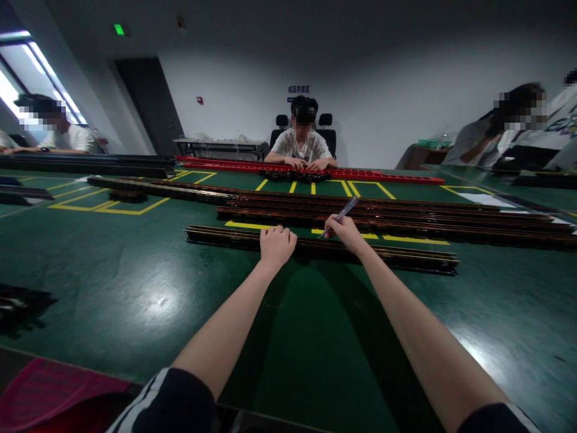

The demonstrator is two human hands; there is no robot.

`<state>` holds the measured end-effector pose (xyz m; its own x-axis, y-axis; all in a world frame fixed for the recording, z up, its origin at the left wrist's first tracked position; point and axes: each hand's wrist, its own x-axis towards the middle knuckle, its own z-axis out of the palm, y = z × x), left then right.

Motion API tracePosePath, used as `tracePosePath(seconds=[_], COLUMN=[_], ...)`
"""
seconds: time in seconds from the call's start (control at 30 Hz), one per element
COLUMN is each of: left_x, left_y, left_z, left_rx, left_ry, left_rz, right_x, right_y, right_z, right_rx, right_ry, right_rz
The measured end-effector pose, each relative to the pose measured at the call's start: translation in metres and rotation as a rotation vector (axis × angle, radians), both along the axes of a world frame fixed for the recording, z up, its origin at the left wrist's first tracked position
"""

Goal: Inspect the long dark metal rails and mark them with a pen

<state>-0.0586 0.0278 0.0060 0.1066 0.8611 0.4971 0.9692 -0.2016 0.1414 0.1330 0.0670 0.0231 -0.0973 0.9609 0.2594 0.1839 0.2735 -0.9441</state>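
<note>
A long dark strip [234,236] with brassy edges, perhaps several strips side by side, lies crosswise on the green table in front of me. My left hand [277,245] is closed over its middle, the fingers curled across the far edge. In my right hand [345,233] is a slim, translucent pen [348,207], gripped as for writing. Its thin tip points down and left, close to the strip's far side; whether it touches cannot be made out. My right hand is just above the strip.
Beyond it lie more long dark strips [406,216] in a row. Yellow tape lines [119,211] mark the green table [135,258]. A person [301,144] sits opposite, hands at a red rail [383,175]. Dark pieces [22,307] lie near left; a pink chair [54,391] stands below.
</note>
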Motion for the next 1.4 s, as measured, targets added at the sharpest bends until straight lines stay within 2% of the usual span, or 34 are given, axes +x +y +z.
tracePosePath(seconds=[1.4], left_x=[-0.0001], left_y=[0.0014], left_z=[-0.0016], left_rx=[0.009], left_ry=[-0.009], left_rz=[-0.010], right_x=[-0.0012], right_y=[-0.0026], right_z=[0.0029], right_rx=[-0.015], right_ry=[0.008], right_rz=[-0.004])
